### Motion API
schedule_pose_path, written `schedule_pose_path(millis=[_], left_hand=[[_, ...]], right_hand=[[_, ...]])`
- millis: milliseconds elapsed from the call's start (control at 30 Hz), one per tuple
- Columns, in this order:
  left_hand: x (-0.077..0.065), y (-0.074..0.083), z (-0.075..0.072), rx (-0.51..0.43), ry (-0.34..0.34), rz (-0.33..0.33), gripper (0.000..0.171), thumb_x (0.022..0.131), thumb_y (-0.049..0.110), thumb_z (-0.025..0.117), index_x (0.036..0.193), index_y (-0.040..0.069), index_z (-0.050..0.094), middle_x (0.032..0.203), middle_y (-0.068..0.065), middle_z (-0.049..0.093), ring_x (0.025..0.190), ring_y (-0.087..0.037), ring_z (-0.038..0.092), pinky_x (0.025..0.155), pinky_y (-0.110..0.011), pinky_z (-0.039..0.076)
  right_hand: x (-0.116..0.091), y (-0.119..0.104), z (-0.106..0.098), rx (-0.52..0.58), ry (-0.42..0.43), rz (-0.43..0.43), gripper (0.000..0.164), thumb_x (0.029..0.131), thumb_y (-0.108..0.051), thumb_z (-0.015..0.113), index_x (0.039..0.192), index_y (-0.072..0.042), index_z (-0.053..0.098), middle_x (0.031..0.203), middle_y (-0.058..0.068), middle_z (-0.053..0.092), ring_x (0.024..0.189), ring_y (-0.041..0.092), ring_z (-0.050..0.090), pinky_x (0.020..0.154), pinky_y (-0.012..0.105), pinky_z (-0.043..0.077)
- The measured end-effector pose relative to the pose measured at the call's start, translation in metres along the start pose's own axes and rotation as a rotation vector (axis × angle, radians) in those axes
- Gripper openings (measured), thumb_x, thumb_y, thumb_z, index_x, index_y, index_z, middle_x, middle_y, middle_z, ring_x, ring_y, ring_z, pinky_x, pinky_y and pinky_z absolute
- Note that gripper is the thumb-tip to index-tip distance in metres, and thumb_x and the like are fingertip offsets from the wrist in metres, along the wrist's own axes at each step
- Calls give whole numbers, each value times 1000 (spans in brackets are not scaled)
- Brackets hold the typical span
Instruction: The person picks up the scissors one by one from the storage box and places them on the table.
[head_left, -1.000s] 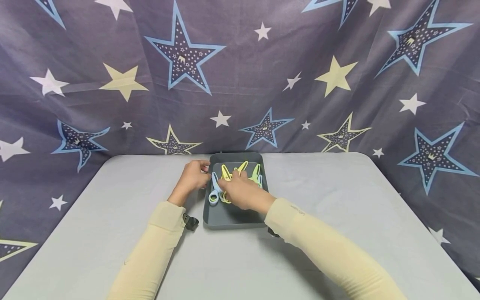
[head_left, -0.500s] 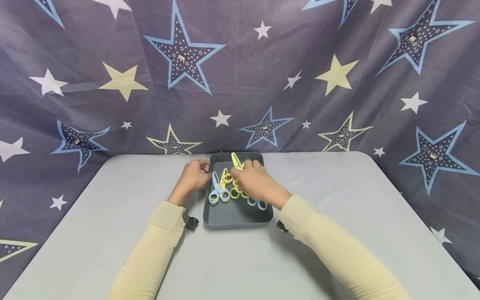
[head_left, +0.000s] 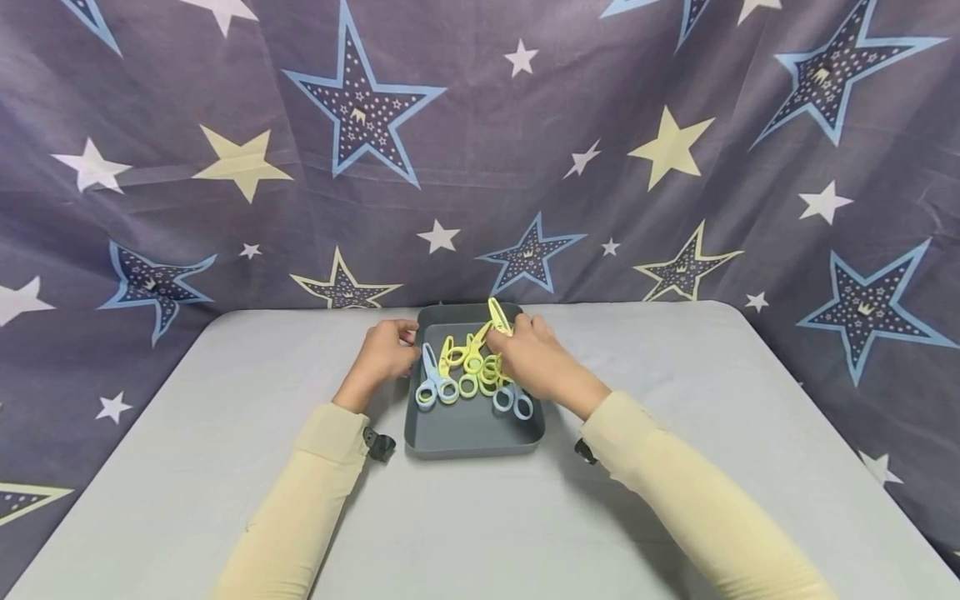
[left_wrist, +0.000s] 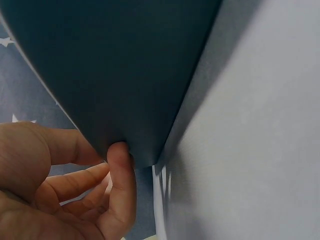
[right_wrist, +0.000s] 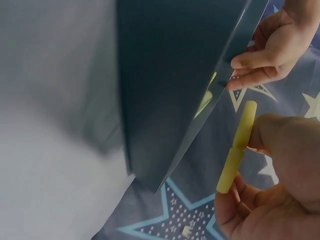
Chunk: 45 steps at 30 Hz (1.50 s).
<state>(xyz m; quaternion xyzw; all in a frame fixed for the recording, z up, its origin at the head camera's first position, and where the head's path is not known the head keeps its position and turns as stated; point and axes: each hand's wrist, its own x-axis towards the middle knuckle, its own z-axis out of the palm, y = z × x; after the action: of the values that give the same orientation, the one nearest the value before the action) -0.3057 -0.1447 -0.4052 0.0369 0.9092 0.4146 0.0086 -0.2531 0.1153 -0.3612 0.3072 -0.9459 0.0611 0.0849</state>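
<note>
- The head view shows the dark grey tray (head_left: 472,430) on the white table (head_left: 225,442), with a star-printed cloth (head_left: 480,142) behind it.
- The right hand (head_left: 538,358), over the tray's right side, pinches a pair of yellow scissors (head_left: 498,316), blade end pointing away from the person.
- The right wrist view adds what the head view hides: the held piece sits edge-on between thumb and fingers, apart from the tray's rim.
- The left hand (head_left: 386,348) is at the tray's left edge; from the head, its grip is hard to read. The left wrist view shows the tray wall pinched near a corner, one digit pressed on the outer face and another reaching over the rim.
- Only the head view shows the tray's contents properly: blue scissors (head_left: 437,380) along the left side, other yellow scissors (head_left: 479,342) overlapping in the middle, too tangled to count, and blue handle loops (head_left: 513,402) beside the right hand.
- From the right wrist, just a sliver of yellow shows inside the tray.
</note>
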Motion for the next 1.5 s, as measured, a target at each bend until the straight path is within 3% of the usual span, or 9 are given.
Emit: schedule_pose_path(millis=[133, 400, 567, 767, 1233, 1500], left_hand=[[0, 1, -1, -4, -3, 5, 58, 83, -3, 62, 141, -5, 56, 118, -23, 64, 72, -19, 68, 59, -26, 64], [0, 0, -1, -5, 8, 8, 58, 83, -2, 62, 141, -6, 57, 117, -22, 65, 68, -17, 69, 58, -26, 64], [0, -2, 0, -3, 3, -4, 57, 84, -2, 63, 141, -5, 56, 117, -22, 65, 70, -18, 69, 59, -26, 64], [-1, -1, 0, -8, 2, -2, 58, 84, -3, 62, 141, -6, 56, 118, -23, 64, 71, -19, 69, 59, -26, 64], [1, -2, 0, -19, -5, -4, 58, 84, -3, 62, 141, -5, 56, 119, -23, 64, 73, -20, 70, 59, -26, 64], [1, -1, 0, -9, -2, -12, 57, 85, -2, 62, 141, -4, 57, 119, -21, 64, 75, -21, 70, 60, -25, 64]], right_hand=[[-8, 13, -1, -3, -1, 48, 5, 95, -10, 62, 96, -13, 59, 88, 13, 51, 80, 30, 42, 70, 38, 39], [-20, 47, 6, -26, 21, 122, 13, 92, -11, 67, 90, -13, 54, 82, 16, 51, 77, 32, 43, 65, 40, 39], [-21, 62, 11, 4, -27, 192, 14, 93, -12, 67, 91, -12, 53, 83, 16, 51, 80, 35, 44, 64, 42, 42], [-20, 73, 16, 24, -92, 267, 15, 92, -13, 69, 93, -12, 54, 91, 21, 52, 86, 39, 46, 64, 46, 46], [-15, 91, 29, 38, -221, 304, 10, 95, -13, 67, 101, -8, 60, 100, 25, 59, 94, 43, 53, 76, 56, 55], [-13, 95, 35, 82, -257, 338, 16, 95, -14, 68, 108, -7, 62, 106, 24, 60, 95, 42, 52, 79, 58, 55]])
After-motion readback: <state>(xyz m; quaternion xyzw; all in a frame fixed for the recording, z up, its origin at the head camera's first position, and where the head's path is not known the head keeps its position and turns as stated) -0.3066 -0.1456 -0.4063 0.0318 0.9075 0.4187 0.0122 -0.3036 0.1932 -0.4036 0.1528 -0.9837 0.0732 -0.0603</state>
